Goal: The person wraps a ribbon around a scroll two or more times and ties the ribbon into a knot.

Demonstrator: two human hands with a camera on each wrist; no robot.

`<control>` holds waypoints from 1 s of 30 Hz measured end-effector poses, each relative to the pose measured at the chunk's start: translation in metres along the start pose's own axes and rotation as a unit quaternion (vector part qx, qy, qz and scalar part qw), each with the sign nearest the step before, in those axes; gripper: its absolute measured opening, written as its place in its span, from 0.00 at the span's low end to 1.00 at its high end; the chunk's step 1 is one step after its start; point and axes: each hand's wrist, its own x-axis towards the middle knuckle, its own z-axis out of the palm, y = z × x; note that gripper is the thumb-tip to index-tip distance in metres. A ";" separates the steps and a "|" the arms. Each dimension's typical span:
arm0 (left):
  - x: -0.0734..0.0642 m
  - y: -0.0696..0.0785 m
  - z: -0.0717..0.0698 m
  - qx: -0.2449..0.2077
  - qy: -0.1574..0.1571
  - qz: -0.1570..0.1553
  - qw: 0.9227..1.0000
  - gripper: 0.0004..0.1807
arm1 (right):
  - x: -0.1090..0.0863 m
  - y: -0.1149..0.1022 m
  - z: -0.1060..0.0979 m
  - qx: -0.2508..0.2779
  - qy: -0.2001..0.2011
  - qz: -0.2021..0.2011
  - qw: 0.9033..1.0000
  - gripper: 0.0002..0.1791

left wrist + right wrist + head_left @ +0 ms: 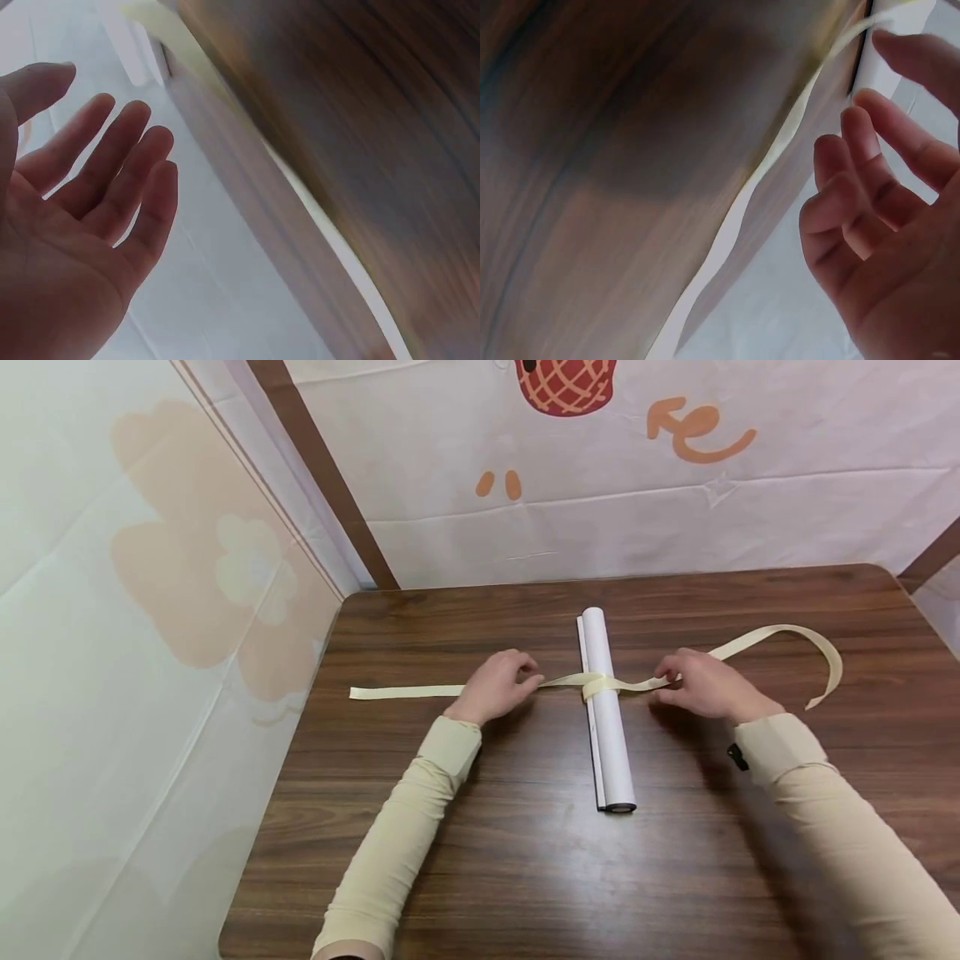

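A rolled white sheet, dark at its near end, lies lengthwise on the table. A cream ribbon is wrapped around its middle and crosses on top, with one tail stretching left and the other curving off to the right. My left hand hovers at the left tail, fingers relaxed; in the left wrist view its thumb and fingers stand apart and the ribbon passes beyond them. On the other side, my right hand is over the right tail, fingers loosely bent. The right wrist view has the ribbon running past its separated fingertips.
The brown wood-grain table has rounded corners. Behind it hangs a white printed cloth, and another pale cloth with a flower print runs along the left side. The ribbon's right end loops near the table's right part.
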 end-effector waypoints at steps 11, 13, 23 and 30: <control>0.035 0.033 0.029 -0.073 -0.056 0.021 0.996 0.23 | 0.007 -0.021 0.020 -0.042 0.032 0.037 0.998 0.06; 0.039 0.036 0.031 -0.078 -0.058 0.023 0.995 0.22 | 0.009 -0.022 0.022 -0.044 0.039 0.039 0.998 0.06; 0.047 0.047 0.037 -0.086 -0.065 0.015 0.994 0.14 | 0.011 -0.025 0.025 -0.024 0.016 0.069 0.997 0.09; 0.048 0.050 0.040 -0.081 -0.067 0.004 0.994 0.09 | 0.010 -0.024 0.030 -0.046 0.040 0.073 0.995 0.06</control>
